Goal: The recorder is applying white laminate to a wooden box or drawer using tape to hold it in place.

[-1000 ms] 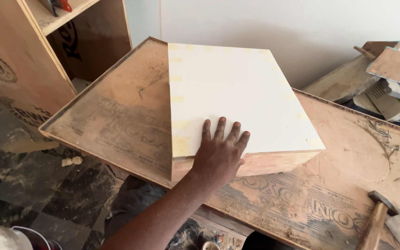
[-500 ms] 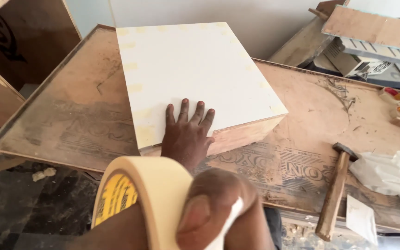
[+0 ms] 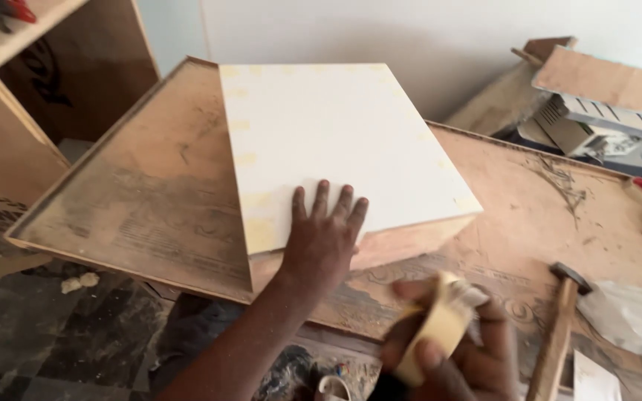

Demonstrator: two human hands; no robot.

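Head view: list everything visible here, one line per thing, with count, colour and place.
box: one, white top, bare wood sides, on the worktable.
worktable: one, worn brown board, centre.
hammer: one, wooden handle, dark head, on the worktable at right.
plastic bag: one, white, far right.
cabinet: one, brown wood, upper left.
wood offcuts: several, brown, upper right.
floor: dark stone pattern, lower left.
tape roll: one, cream, held in the right hand.
left hand: flat on the box top near its front edge.
right hand: grips the tape roll, blurred.
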